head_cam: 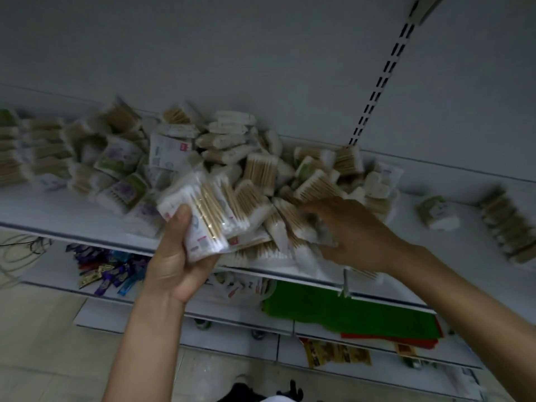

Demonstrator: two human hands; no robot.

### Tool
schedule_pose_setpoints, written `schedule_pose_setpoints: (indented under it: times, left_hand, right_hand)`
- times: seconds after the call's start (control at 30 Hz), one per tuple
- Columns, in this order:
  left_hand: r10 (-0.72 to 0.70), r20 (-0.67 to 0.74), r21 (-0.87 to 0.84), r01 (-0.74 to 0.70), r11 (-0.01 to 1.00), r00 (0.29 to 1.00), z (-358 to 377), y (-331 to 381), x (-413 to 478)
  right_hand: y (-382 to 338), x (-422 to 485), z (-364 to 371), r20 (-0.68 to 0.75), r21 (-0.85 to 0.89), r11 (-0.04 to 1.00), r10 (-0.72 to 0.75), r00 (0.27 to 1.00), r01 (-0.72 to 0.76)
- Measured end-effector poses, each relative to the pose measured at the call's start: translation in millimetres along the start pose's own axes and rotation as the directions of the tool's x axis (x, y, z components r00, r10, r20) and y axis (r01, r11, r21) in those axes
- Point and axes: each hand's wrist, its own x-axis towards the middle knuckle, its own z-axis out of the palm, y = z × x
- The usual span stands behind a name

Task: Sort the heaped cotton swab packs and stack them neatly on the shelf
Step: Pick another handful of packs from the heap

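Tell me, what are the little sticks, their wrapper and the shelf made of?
The sticks in the pack in the left hand look like pale wood or bamboo: tan, matt, with white fluffy tips, likely cotton. The wrapper seems thin plastic: glossy and see-through. The shelf looks like white painted metal, smooth, though that is uncertain.

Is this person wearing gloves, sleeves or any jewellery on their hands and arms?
No. The left hand and right hand are both bare, with no gloves, rings or watch in view. The left forearm and right forearm are uncovered too; no sleeve shows before the picture's edge.
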Motion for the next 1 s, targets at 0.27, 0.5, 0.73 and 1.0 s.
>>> schedule_pose_setpoints:
  times: [0.27,0.5,0.73,1.0]
  left_hand:
    - [0.039,0.049,0.171,-0.047,0.984,0.998,3,-3,-6]
    - [0.049,0.294,0.411,-0.173,0.895,0.954,10,2,-9]
    - [-0.015,0.265,0.476,-0.117,0.872,0.964,24,-19,-1]
    - [0.052,0.233,0.555,-0.176,0.813,0.971,1,17,-3]
  right_hand:
    - [-5,13,7,-0.291,0.091,0.993,0.103,0.951,-0.08]
    - [-15,17,-49,-0.233,0.571,0.81,0.32,0.918,-0.138]
    - [-53,27,-55,-0.001,0.789,0.612,0.087,0.996,-0.053]
    - [-84,79,-60,-0.068,0.777,0.629,0.084,0.994,0.0]
